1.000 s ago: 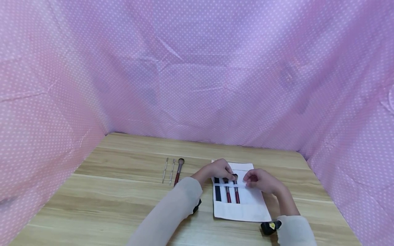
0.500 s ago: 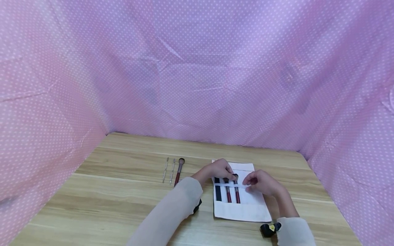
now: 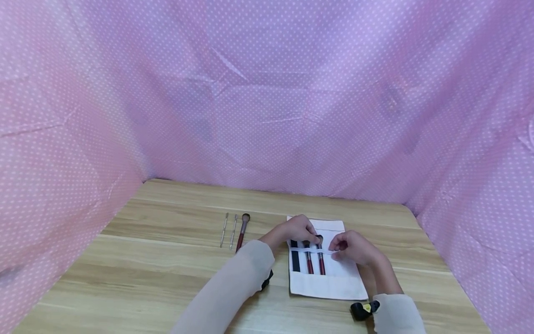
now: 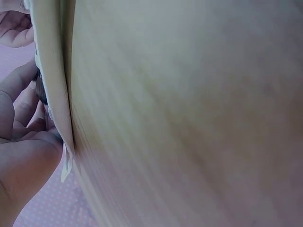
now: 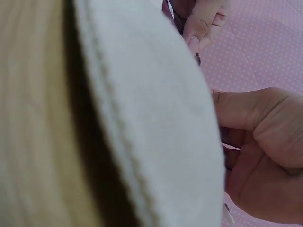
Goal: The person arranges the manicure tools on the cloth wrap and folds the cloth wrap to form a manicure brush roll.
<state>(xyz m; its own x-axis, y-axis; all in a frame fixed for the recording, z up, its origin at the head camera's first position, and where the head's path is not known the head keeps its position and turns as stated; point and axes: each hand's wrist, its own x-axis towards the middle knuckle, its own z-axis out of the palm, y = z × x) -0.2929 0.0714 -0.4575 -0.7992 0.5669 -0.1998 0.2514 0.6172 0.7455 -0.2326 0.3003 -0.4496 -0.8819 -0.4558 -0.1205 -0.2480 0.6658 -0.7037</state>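
Observation:
A white cloth brush roll [image 3: 329,288] lies unfolded on the table. Two red-handled makeup brushes, the right one [image 3: 321,264] and the left one [image 3: 309,265], pass under its white elastic band [image 3: 298,250]. A flat black strip [image 3: 295,260] lies beside them under the band. My left hand [image 3: 298,228] reaches over the roll from the left and pinches the right brush near its bristles; dark bristles [image 4: 40,90] show by its fingers in the left wrist view. My right hand [image 3: 354,246] has curled fingers and pinches the band right of the brushes; its fingertips are partly hidden.
Left of the roll lie another red-handled makeup brush [image 3: 243,229] and two thin metal tools, one [image 3: 233,232] next to the other [image 3: 224,230]. The wooden table [image 3: 167,232] is enclosed by a pink dotted cloth [image 3: 267,116] at the back and sides.
My right hand has shifted slightly left along the band since a second ago. My left hand stays at the right brush's head, and the brushes look nearly unmoved.

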